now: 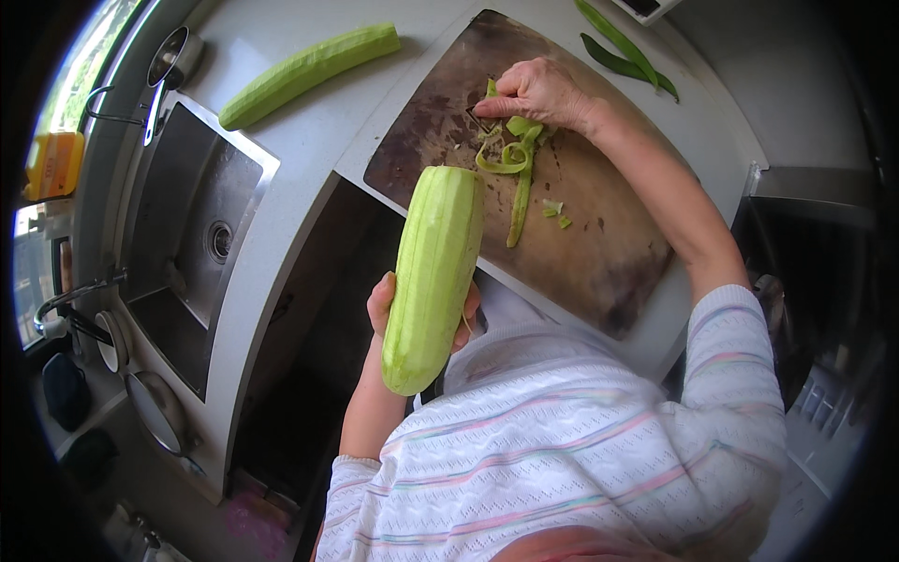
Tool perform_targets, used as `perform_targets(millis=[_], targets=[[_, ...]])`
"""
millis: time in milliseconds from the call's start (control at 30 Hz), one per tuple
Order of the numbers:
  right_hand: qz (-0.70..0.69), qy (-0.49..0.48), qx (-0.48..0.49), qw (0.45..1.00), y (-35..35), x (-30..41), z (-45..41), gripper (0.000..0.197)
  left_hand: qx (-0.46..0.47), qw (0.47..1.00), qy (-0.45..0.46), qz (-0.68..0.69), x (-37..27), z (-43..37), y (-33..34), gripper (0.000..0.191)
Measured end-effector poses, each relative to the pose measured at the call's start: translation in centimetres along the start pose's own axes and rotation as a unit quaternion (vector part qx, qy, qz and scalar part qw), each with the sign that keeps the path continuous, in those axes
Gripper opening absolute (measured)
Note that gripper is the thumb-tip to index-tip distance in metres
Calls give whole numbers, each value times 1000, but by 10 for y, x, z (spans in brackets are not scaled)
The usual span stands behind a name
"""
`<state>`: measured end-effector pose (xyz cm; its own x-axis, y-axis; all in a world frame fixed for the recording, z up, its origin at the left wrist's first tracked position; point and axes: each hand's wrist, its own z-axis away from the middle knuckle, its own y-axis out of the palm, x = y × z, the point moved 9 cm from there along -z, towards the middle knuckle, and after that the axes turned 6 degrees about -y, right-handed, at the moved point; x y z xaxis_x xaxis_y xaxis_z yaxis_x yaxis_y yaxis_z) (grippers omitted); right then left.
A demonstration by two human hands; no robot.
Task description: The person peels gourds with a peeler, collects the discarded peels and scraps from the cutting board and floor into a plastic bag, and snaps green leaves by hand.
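My left hand (381,305) grips a thick, pale green peeled gourd (432,281) from beneath, fingers and thumb on its two sides. The gourd is held tilted in front of my body, its flat far end beside the edge of the brown cutting board (604,246). Over the board, my right hand (537,95) has its fingers closed. A thin metal frame (483,121) that looks like a peeler's head shows below its thumb; any handle is hidden in the hand. Curled green peel strips (520,158) and small scraps (555,208) lie on the board near this hand.
A second long, pale gourd (309,74) lies on the counter beyond the sink (200,190). Two long green peppers (628,53) rest beyond the board. A steel ladle-like pan (175,60) stands by the sink's corner. Near the faucet (74,295) are lids (154,411).
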<state>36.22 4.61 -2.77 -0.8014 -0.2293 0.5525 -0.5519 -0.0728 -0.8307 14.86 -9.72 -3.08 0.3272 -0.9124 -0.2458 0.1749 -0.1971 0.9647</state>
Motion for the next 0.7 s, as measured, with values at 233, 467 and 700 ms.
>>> perform_targets(millis=[233,467,700], targets=[[-1,-36,-125,992,-39,39,29,65,-83,994,-33,69,-4,-6,-27,81],[-10,-200,-104,974,-8,146,81,54,-258,966,-5,15,-19,-31,-35,56],[-82,-206,-21,975,6,158,73,47,-281,959,-28,-10,2,-32,-22,59]])
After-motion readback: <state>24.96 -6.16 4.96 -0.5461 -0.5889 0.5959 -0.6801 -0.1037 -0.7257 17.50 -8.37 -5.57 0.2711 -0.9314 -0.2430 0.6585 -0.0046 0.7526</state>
